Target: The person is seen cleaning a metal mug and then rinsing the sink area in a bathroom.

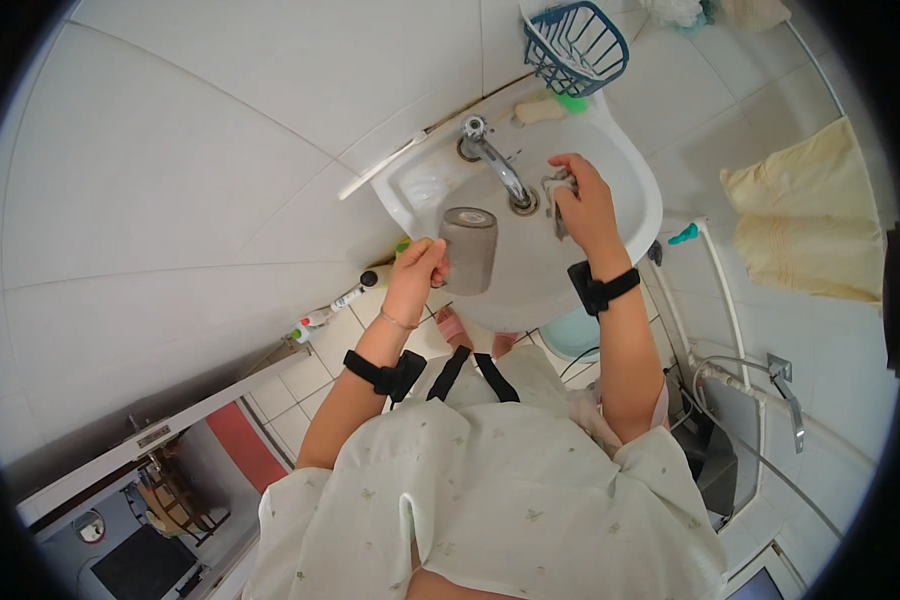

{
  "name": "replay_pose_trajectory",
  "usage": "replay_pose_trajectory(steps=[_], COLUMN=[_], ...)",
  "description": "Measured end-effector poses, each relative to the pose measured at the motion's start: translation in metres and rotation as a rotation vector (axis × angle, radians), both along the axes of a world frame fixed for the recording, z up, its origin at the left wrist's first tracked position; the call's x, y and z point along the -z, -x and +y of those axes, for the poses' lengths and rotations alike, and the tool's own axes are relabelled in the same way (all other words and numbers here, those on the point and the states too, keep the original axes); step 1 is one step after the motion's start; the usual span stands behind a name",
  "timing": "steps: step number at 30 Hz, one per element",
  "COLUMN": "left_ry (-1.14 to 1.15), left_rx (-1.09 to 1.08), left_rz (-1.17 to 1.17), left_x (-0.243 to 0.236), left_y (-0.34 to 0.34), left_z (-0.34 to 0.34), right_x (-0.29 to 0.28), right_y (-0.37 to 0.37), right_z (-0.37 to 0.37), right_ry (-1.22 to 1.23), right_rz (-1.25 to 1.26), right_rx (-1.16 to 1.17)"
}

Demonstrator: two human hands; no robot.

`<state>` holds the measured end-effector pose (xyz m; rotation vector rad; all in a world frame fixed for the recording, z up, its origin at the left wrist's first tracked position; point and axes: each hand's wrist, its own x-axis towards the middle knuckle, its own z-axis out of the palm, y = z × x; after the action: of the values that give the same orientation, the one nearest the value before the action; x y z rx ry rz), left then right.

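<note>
My left hand (420,270) is closed on the side of a translucent grey mug (470,252), held over the front left of the white washbasin (625,215) with its base tilted toward me. My right hand (588,210) grips a crumpled greyish cloth (558,195) over the basin's right half, beside the drain (524,201). The chrome faucet (495,160) reaches down between the two hands. A pale bar of soap (538,110) lies on the basin's back ledge, near a green object (570,102).
A blue wire basket (576,45) is at the basin's back. A yellow towel (795,215) hangs right, above pipes and a wall tap (790,395). Bottles (348,298) stand along the left wall. A pale basin (570,340) sits on the floor below, by my feet.
</note>
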<state>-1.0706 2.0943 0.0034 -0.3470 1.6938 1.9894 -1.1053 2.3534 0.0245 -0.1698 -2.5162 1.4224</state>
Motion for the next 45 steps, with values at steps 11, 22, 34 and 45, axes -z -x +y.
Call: replay_pose_trajectory(steps=[11,22,34,45], left_ry=[-0.187,0.028,0.197,0.295], left_rx=[0.037,0.182,0.193,0.244], left_rz=[-0.200,-0.065,0.159,0.249], left_x=[0.065,0.085,0.103,0.102], left_y=[0.015,0.019,0.042,0.048], left_z=[0.053,0.067,0.083,0.081], right_x=[0.002,-0.002,0.002,-0.015], right_y=[0.081,0.118,0.143,0.125], right_z=[-0.028,-0.054,-0.046,-0.031], right_ry=[-0.381,-0.636,-0.643,-0.356], right_rz=[-0.222,-0.206,-0.063,-0.170], right_rx=[-0.260,-0.377,-0.632,-0.592])
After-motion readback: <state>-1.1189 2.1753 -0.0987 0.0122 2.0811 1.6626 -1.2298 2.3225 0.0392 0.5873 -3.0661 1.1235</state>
